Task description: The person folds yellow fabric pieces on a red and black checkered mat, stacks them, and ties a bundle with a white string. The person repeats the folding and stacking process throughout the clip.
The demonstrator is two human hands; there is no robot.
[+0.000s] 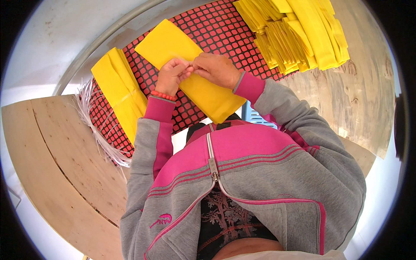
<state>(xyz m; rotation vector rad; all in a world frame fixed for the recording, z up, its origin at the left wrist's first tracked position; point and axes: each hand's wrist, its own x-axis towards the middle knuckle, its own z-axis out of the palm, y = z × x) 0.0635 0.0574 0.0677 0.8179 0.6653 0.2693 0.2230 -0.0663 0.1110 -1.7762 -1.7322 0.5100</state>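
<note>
With both the left hand [172, 74] and right hand [216, 69] pinching something too small to identify above the flat yellow paper bundle [190, 69] lying mid-mat on the red-and-black gridded mat [225, 30], a slipped pinch could likely let the unbound bundle fan apart.

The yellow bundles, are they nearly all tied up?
One tied yellow bundle lies at the left, a strap around it. Both hands, left hand and right hand, meet over a second yellow stack, fingers pinched together. A big loose yellow pile at the upper right is not yet bundled.
</note>
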